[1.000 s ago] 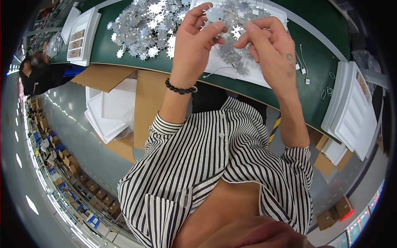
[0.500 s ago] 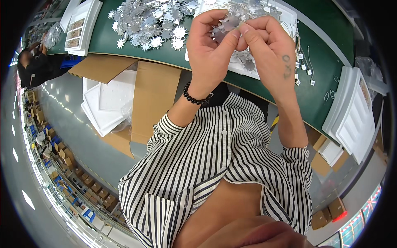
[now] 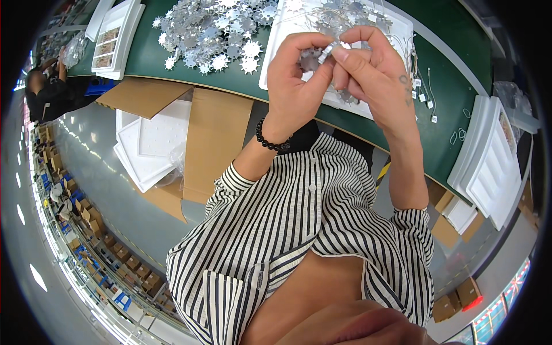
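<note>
Above a white foam tray [image 3: 268, 63], my two hands meet fingertip to fingertip. In my left hand [image 3: 299, 83] the thumb and curled forefinger pinch a small silver toothed metal plate [image 3: 325, 54], seen nearly edge-on. My right hand [image 3: 376, 77] is closed, its thumb and fingers pressed on the same piece from the other side; its fingertips partly hide the piece. Below and behind the hands, more toothed plates [image 3: 345, 23] and thin white wires [image 3: 302, 18] lie on the tray.
A heap of silver toothed plates [image 3: 210, 34] covers the green table [image 3: 161, 75] to the left. Wires with white tags [image 3: 424, 96] lie at the right, before stacked white trays [image 3: 489, 155]. A cardboard box [image 3: 215, 144] stands below the table edge. Another person [image 3: 54, 95] is at far left.
Both hands have come slightly nearer to me, and their fingers have shifted. The metal piece between them now shows a narrow, bright edge.
</note>
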### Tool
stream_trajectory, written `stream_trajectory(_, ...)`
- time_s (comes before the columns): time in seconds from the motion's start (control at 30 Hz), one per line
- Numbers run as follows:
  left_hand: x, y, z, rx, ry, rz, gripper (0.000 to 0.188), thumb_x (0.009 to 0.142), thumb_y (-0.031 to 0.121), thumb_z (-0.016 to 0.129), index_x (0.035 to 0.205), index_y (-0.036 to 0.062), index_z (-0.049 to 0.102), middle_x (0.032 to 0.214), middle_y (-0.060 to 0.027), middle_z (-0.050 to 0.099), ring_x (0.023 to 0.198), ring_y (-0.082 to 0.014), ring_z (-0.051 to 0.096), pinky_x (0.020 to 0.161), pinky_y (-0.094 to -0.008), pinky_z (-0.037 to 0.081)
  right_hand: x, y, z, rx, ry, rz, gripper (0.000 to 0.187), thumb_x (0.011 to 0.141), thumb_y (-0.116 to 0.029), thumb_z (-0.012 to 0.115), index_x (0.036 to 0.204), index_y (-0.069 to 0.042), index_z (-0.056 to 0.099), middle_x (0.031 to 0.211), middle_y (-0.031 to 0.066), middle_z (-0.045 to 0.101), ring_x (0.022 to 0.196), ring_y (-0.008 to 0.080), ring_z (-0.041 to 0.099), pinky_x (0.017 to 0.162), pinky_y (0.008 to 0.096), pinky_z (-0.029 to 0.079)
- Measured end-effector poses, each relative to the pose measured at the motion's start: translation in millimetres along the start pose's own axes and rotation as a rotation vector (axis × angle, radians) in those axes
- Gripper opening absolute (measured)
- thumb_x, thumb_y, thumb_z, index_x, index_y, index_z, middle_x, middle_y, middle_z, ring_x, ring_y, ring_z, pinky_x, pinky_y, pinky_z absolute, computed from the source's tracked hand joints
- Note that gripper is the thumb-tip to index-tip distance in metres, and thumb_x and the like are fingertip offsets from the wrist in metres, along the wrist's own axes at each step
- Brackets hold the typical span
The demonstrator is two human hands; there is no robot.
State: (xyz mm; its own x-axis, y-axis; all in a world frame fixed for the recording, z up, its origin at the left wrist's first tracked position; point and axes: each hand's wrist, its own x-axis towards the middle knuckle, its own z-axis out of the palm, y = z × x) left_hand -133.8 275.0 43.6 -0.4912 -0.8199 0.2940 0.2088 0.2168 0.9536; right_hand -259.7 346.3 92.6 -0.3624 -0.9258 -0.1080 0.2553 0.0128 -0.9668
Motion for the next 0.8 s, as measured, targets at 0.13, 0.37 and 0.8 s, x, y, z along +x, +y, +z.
stream_trajectory(0.13,-3.0,-5.4,0.3,-0.211,0.001,-0.076,0.035,0.084,-0.008,0.065,0.117,0.0043,0.062,0.109,-0.0057,0.062,0.089,-0.0118,0.057,0.075,-0.0217,0.048,-0.8,8.4,-3.4,0.148,-0.095,0.016,0.039,0.101,-0.009,0.056,0.138,0.001,0.049,0.064,0.0025,0.057,0.047,0.0034,0.032,0.048,0.0155,0.029)
stream_trajectory(0.37,-2.9,-0.8,-0.6,-0.632,-0.032,-0.217,0.037,0.085,-0.009,0.064,0.119,0.0049,0.059,0.113,-0.007,0.061,0.088,-0.0119,0.058,0.075,-0.0216,0.05,0.5,19.7,-10.6,0.42,-0.197,0.041,0.042,0.101,-0.01,0.056,0.14,0.001,0.047,0.062,0.0042,0.054,0.043,0.0038,0.029,0.04,0.0169,0.018)
stream_trajectory(0.8,-1.9,-4.5,-5.6,-0.334,-0.122,-0.056,0.039,0.081,-0.012,0.058,0.116,0.0038,0.062,0.118,-0.0064,0.06,0.094,-0.0148,0.057,0.073,-0.023,0.05,1.3,21.4,-9.6,0.49,-0.174,0.1,0.043,0.104,-0.012,0.048,0.145,0.0,0.042,0.058,0.0004,0.049,0.042,0.0032,0.024,0.038,0.0182,0.017)
